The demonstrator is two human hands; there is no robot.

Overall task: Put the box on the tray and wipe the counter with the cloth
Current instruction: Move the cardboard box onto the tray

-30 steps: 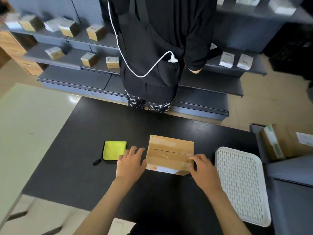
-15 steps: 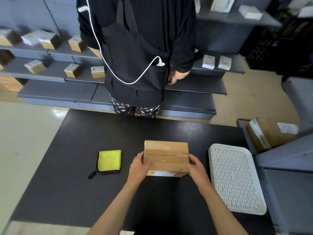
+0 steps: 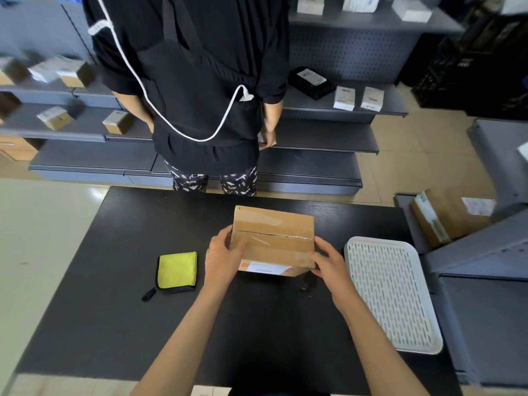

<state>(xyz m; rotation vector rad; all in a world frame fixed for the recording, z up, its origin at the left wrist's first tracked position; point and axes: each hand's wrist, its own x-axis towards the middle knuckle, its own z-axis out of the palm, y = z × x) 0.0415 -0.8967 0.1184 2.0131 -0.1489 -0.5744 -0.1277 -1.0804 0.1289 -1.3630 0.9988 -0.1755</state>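
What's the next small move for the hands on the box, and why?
Probably carry the brown cardboard box rightward onto the white perforated plastic tray: the left hand and right hand grip its sides, and the tray sits bare beside it.

The white label [image 3: 267, 268] on the box [image 3: 273, 238] is too blurred to read.

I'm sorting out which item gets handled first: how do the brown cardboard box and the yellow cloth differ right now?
The brown taped cardboard box is gripped at both sides by the left hand and right hand; the folded yellow cloth lies untouched. The box is tall and rigid, the cloth flat and soft. Both are over the black counter, left of the white slotted tray.
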